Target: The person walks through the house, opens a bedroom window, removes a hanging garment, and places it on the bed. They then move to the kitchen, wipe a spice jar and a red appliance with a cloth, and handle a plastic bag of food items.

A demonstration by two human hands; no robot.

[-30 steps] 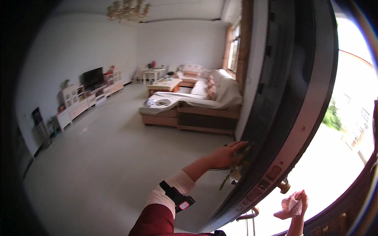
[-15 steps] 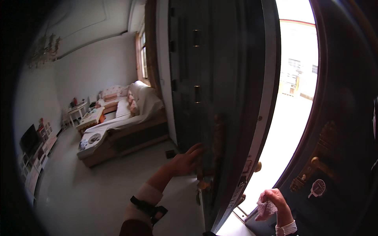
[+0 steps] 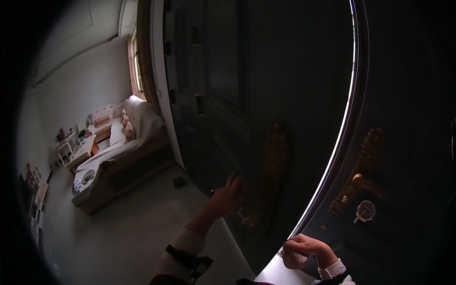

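Observation:
A dark panelled door leaf point(image 3: 304, 95) fills the middle of the view, with an ornate brass handle plate point(image 3: 275, 166) on it. My left hand point(image 3: 228, 195) is closed at the lever beside that plate; deep shadow hides part of the grip. Something small and shiny, perhaps keys, hangs just below at the lock. Low down, by the edge where the two leaves meet, my right hand point(image 3: 308, 246) is closed around a crumpled pale pink cloth point(image 3: 294, 259). A thin bright strip of daylight separates this leaf from the dark leaf on the right.
The right leaf carries a brass handle point(image 3: 358, 183) and a round sticker point(image 3: 365, 211). Deeper in the room at left stand a covered sofa point(image 3: 116, 142), a low table point(image 3: 83, 154) and a white side table point(image 3: 64, 145). A small dark object point(image 3: 179, 182) lies on the floor.
The left-hand leaf has swung nearly shut, narrowing the wide outdoor gap to a sliver. My left hand moved with it. My right hand shifted left with the cloth, and the view turned right.

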